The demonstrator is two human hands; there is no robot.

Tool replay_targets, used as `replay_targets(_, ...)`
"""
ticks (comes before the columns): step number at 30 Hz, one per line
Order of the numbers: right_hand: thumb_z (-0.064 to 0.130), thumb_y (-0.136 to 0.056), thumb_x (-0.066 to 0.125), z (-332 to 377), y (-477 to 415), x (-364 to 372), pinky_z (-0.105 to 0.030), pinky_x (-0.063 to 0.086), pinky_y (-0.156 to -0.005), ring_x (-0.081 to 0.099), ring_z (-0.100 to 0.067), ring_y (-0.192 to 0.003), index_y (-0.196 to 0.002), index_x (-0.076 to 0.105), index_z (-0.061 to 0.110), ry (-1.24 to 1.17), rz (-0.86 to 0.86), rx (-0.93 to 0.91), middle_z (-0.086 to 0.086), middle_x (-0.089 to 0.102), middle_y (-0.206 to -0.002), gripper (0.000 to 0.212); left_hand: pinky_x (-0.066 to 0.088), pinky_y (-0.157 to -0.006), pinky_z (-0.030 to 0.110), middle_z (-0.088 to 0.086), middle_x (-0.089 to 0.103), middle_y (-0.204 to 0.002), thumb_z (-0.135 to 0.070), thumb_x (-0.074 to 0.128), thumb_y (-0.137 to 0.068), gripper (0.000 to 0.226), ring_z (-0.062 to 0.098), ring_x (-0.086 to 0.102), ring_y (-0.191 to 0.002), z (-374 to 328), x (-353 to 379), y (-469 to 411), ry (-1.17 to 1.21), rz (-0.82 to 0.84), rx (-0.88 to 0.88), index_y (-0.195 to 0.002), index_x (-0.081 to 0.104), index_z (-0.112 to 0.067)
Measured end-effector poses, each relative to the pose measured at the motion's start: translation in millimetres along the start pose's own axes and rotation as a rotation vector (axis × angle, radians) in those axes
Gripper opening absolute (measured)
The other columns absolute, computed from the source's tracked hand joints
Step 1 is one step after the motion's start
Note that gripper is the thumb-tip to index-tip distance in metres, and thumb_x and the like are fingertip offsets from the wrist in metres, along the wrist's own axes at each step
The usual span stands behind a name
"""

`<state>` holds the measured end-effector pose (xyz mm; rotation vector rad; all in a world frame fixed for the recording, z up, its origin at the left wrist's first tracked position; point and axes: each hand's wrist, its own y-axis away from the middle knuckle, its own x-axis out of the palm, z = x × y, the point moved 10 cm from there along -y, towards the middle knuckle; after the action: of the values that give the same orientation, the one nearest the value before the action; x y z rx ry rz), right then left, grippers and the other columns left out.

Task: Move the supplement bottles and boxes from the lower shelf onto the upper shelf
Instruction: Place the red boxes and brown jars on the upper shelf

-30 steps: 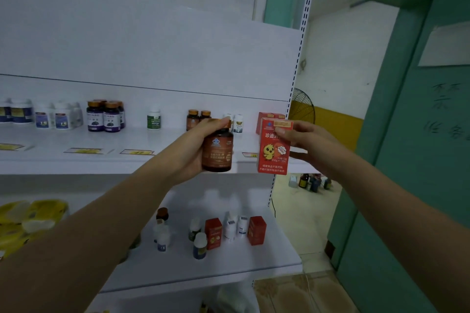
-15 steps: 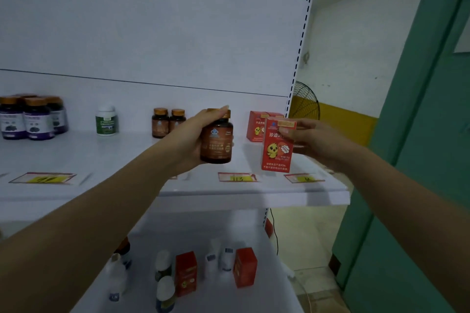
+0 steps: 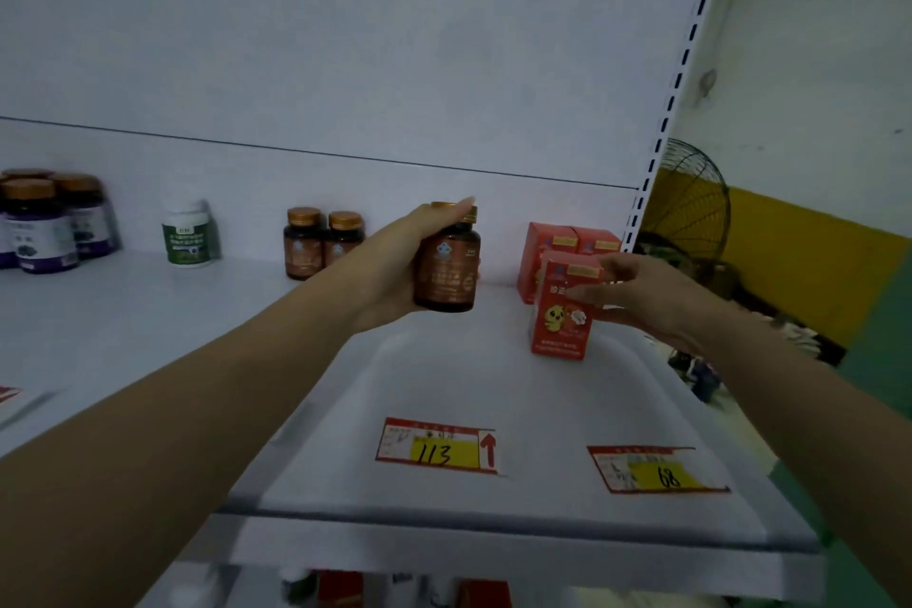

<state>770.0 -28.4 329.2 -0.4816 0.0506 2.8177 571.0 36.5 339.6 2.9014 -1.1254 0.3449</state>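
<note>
My left hand (image 3: 390,262) grips a brown supplement bottle (image 3: 448,273) with a gold cap, held just above the white upper shelf (image 3: 444,390). My right hand (image 3: 636,294) holds a red box (image 3: 561,311) with a yellow chick on it; the box stands on or just over the shelf, in front of two more red boxes (image 3: 548,247). Two matching brown bottles (image 3: 323,244) stand at the shelf's back, left of my left hand. Only a sliver of the lower shelf shows at the bottom edge, with red boxes (image 3: 481,595) on it.
A white bottle with a green label (image 3: 189,235) and dark purple-labelled bottles (image 3: 44,225) stand further left on the upper shelf. Price tags 113 (image 3: 437,445) and 68 (image 3: 656,469) lie near its front edge. A fan (image 3: 688,207) stands beyond the shelf's perforated right post.
Both hands have moved forward and down over the upper shelf. The red box has come down to the shelf surface near the other red boxes. The camera has moved closer and higher.
</note>
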Motion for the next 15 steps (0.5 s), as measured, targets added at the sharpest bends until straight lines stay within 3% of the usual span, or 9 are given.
replay_targets(4,-0.001,-0.079,0.070,0.6,-20.4,-6.3,-0.011,0.055,-0.055,0.064,-0.006,-0.076,-0.111,0.059,0.010,0.082,-0.057,-0.053,0.007,0.064,-0.087,0.036,0.046,-0.097,0.048,0.005,0.060,-0.106,-0.043,0.062,-0.083,0.032,0.023,0.060,-0.099,3.7,-6.3,-17.0,-0.016,-0.014,-0.006,-0.107,0.054,-0.022)
replay_targets(8,0.010,-0.077,0.075,2.3,-36.5,-13.3,-0.010,0.048,-0.053,0.060,0.001,-0.071,-0.105,0.058,0.019,0.216,-0.096,-0.089,0.013,0.062,-0.082,0.035,0.045,-0.098,0.048,0.004,0.059,-0.103,-0.043,0.062,-0.084,0.029,0.023,0.059,-0.098,7.6,-10.2,-30.6,-0.027,0.009,-0.011,-0.103,0.053,-0.022)
replay_targets(10,0.015,-0.075,0.078,3.2,-42.6,-17.5,-0.014,0.051,-0.059,0.062,0.000,-0.076,-0.107,0.057,0.019,0.255,-0.109,-0.094,0.010,0.065,-0.087,0.038,0.045,-0.098,0.048,0.004,0.059,-0.104,-0.044,0.063,-0.083,0.032,0.023,0.059,-0.098,9.1,-12.0,-36.9,-0.024,0.035,-0.020,-0.105,0.053,-0.022)
replay_targets(12,0.022,-0.070,0.082,4.3,-50.0,-21.4,-0.026,0.056,-0.076,0.066,-0.005,-0.086,-0.115,0.057,0.019,0.321,-0.108,-0.103,0.006,0.069,-0.097,0.051,0.047,-0.096,0.046,0.005,0.057,-0.105,-0.045,0.065,-0.081,0.037,0.024,0.057,-0.098,11.7,-12.0,-42.2,-0.019,0.080,-0.035,-0.105,0.052,-0.021)
replay_targets(15,0.024,-0.069,0.082,5.4,-54.1,-25.7,-0.022,0.050,-0.073,0.062,-0.006,-0.088,-0.113,0.053,0.022,0.380,-0.124,-0.095,0.006,0.065,-0.101,0.053,0.048,-0.090,0.042,0.006,0.056,-0.107,-0.048,0.068,-0.077,0.044,0.025,0.055,-0.098,16.2,-10.4,-47.7,-0.014,0.135,-0.060,-0.108,0.052,-0.020)
